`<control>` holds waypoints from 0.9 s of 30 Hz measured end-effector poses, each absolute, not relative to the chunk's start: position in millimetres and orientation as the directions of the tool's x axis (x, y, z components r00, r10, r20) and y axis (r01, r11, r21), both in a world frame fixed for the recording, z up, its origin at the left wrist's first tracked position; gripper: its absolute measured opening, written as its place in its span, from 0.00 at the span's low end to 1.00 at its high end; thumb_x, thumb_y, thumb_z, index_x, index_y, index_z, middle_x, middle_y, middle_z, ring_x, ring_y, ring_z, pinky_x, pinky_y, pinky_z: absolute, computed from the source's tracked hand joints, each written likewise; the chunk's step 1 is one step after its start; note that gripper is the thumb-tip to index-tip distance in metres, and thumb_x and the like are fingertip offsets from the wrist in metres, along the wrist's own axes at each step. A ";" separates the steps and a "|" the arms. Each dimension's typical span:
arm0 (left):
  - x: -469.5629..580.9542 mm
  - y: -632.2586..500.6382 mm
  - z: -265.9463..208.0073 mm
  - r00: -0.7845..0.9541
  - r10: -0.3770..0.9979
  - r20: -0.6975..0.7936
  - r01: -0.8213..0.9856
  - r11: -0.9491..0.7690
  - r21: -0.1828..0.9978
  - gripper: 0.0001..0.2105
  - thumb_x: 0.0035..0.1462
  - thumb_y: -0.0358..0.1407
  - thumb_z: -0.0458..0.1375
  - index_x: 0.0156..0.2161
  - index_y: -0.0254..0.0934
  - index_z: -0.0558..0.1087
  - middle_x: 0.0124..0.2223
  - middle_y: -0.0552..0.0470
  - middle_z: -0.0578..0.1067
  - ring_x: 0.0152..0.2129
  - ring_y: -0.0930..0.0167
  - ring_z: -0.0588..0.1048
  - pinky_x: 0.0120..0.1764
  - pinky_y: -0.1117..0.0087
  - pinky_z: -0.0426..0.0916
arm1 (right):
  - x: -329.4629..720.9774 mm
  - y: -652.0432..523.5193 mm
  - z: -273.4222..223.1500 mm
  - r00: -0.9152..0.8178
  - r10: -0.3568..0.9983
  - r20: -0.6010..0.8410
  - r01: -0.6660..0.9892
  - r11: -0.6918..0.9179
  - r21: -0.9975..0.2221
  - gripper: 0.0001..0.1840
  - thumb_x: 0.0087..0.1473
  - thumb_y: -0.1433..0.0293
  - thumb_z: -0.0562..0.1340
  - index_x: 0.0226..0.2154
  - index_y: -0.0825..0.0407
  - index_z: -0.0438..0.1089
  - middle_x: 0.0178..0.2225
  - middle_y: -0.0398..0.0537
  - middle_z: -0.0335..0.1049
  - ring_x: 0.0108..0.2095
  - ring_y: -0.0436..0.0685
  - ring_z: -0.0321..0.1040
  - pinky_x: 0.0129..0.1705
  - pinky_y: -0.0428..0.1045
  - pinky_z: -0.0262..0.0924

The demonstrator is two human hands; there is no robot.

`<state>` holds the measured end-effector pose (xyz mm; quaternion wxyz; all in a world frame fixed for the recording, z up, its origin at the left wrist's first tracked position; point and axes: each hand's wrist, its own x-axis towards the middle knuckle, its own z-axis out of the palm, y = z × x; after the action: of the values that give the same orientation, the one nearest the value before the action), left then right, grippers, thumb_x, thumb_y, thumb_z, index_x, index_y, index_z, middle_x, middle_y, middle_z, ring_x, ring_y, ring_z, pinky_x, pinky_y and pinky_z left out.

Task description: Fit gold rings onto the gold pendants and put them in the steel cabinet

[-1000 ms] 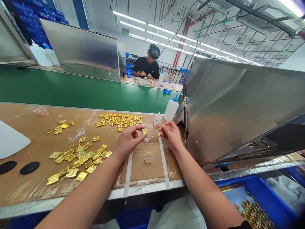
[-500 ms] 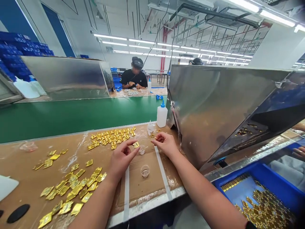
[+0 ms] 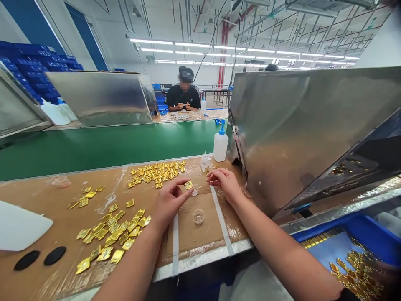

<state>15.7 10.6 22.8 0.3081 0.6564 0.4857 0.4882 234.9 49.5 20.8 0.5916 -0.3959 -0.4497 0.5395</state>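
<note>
My left hand (image 3: 171, 200) pinches a square gold-coloured metal piece (image 3: 189, 184) between thumb and fingers, above a small clear cup (image 3: 194, 191) with a thin stick at its rim. Over the board to the right, my right hand (image 3: 227, 184) hovers with bent, slightly parted fingers; I see nothing held in them. Close to its fingertips lie small gold rings (image 3: 216, 166). Another clear cup (image 3: 198, 217) stands nearer to me, between two pale tape strips. Left of my hands are a pile of gold pieces (image 3: 158, 172) and a looser spread of them (image 3: 114, 229).
A white bottle with a blue cap (image 3: 221, 146) and a small whitish bottle (image 3: 205, 161) stand behind my right hand. A large metal panel (image 3: 300, 133) rises on the right. A blue bin (image 3: 372, 234) holds gold parts. Across the green belt (image 3: 109, 146) sits a person (image 3: 184, 94).
The view has turned slightly left, so things sit further right. The left hand keeps the gold piece. The right hand's fingers, earlier pinched near a small gold-coloured thing, are now looser.
</note>
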 end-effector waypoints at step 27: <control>24.8 10.9 22.7 0.170 0.955 0.244 0.138 -0.268 0.954 0.17 0.51 0.42 0.70 0.46 0.39 0.81 0.24 0.59 0.64 0.21 0.75 0.59 0.25 0.72 0.53 | 228.2 29.5 27.5 -0.126 0.928 0.350 -0.168 0.328 -0.930 0.11 0.53 0.58 0.71 0.31 0.48 0.80 0.27 0.43 0.67 0.24 0.50 0.60 0.25 0.47 0.59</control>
<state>24.8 10.9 22.7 0.4258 0.6355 0.4297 0.4798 228.2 29.5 27.5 0.5739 -0.3284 -0.5785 0.4776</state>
